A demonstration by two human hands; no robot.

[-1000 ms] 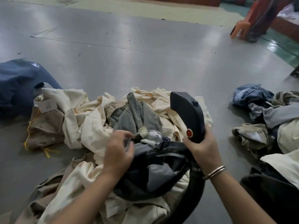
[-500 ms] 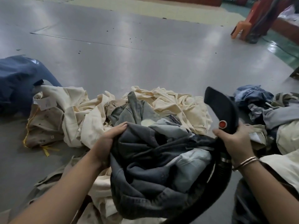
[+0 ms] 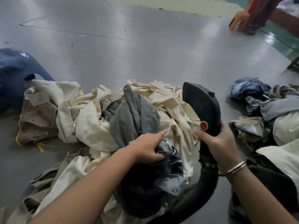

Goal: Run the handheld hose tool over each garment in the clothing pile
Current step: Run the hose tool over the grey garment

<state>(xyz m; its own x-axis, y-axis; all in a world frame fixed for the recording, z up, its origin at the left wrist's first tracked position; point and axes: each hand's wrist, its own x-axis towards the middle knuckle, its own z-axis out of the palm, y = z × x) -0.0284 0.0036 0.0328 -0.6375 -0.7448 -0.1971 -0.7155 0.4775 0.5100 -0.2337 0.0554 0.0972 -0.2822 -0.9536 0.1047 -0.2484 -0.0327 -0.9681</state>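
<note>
A clothing pile of cream, tan and grey garments lies on the grey floor in front of me. My right hand grips the black hose tool just below its red button, nozzle pointing up and away. Its ribbed black hose curves down to the bottom of the view. My left hand grips a dark grey denim garment bunched on the near side of the pile, index finger stretched toward the tool. A lighter grey garment lies just beyond my left hand.
A second heap of blue, grey and cream clothes lies at the right. A dark blue garment sits at the far left. An orange plastic chair stands at the back right. Bare grey floor stretches beyond the pile.
The dark denim garment, held up and spread between both hands half a second ago, is now lowered and bunched under my left hand. The hose tool has moved left, back over the pile.
</note>
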